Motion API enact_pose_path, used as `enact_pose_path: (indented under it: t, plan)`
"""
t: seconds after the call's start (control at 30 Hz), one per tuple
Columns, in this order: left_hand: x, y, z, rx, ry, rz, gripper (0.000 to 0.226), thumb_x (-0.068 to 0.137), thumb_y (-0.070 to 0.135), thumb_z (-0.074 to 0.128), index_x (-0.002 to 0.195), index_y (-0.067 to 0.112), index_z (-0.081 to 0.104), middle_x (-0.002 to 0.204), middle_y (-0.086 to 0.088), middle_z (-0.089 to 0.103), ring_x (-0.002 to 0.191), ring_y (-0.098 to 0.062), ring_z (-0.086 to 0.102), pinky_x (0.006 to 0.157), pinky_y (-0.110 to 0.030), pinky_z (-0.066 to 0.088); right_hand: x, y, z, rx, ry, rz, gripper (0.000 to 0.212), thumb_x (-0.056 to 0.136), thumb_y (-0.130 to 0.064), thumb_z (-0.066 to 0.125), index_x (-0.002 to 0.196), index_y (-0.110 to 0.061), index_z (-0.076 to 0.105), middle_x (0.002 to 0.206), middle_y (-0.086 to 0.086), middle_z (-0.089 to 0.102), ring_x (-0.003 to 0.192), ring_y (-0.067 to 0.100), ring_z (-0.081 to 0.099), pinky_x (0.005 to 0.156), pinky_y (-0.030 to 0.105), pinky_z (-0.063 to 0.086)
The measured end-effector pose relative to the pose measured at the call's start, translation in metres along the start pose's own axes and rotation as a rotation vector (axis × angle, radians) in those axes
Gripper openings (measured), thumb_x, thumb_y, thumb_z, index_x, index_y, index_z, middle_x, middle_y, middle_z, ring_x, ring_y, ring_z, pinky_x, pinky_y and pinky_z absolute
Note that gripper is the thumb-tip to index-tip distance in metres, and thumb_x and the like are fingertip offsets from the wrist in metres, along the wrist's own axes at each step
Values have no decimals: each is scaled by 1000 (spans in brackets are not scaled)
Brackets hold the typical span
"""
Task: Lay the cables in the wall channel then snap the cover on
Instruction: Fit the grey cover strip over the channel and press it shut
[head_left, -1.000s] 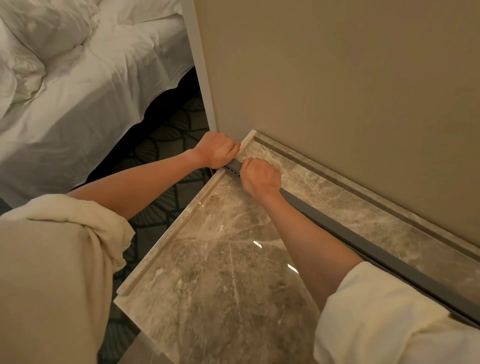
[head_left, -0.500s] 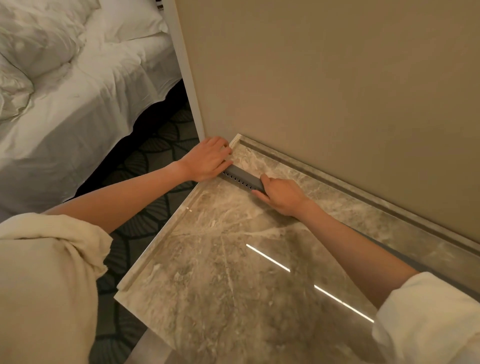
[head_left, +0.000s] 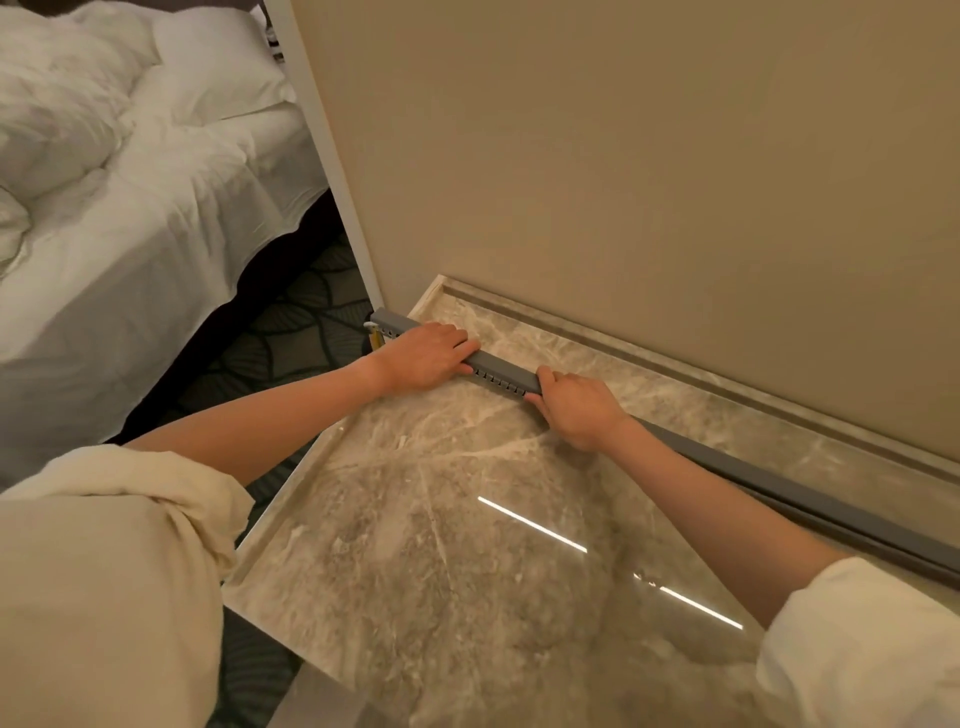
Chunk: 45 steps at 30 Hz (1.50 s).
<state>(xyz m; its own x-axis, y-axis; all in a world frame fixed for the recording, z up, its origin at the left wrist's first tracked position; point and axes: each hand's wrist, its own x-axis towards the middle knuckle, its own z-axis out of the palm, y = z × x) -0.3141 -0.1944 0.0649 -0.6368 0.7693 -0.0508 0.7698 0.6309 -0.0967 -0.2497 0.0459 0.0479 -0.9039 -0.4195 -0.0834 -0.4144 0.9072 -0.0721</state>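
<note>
Both hands curl on the grey channel (head_left: 501, 370) lying on the marble surface (head_left: 415, 545): left grip (head_left: 423, 356) at 10 o'clock, right grip (head_left: 579, 408) beside it.

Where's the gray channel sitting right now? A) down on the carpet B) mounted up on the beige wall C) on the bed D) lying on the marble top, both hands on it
D: the gray channel lies along the marble top, with the left hand and right hand on it.
</note>
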Motion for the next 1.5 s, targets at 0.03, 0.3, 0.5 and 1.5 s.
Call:
enact_pose_path:
  t: [0.03,0.3,0.5,1.5]
  plan:
    - [0,2,2,5,10,-18,40,99,41,35,115,7,48,103,-13,61,88,-28,57,82,-40,46,0,-1,1,-11,10,2,37,100,-42,29,108,-8,43,100,13,65,81,33,63,58,35,36]
    - [1,23,12,219,124,-7,23,93,22,53,108,5,50,94,-10,63,79,-26,59,72,-39,51,1,2,7,-90,41,-31,37,100,-42,29,104,-8,44,94,13,65,71,33,64,52,34,34]
    - [-8,9,16,291,362,45,29,80,4,66,106,-10,62,97,-22,71,90,-34,69,85,-42,57,6,11,-3,-27,-18,-51,35,100,-42,25,99,-10,41,88,13,67,52,28,49,50,33,29]
    - [-77,-81,-1,-22,213,-214,37,90,18,61,123,3,57,124,-16,63,112,-29,62,94,-44,54,109,-79,-16,353,-92,197,48,101,-32,17,91,-6,56,79,7,51,73,26,50,61,34,35]
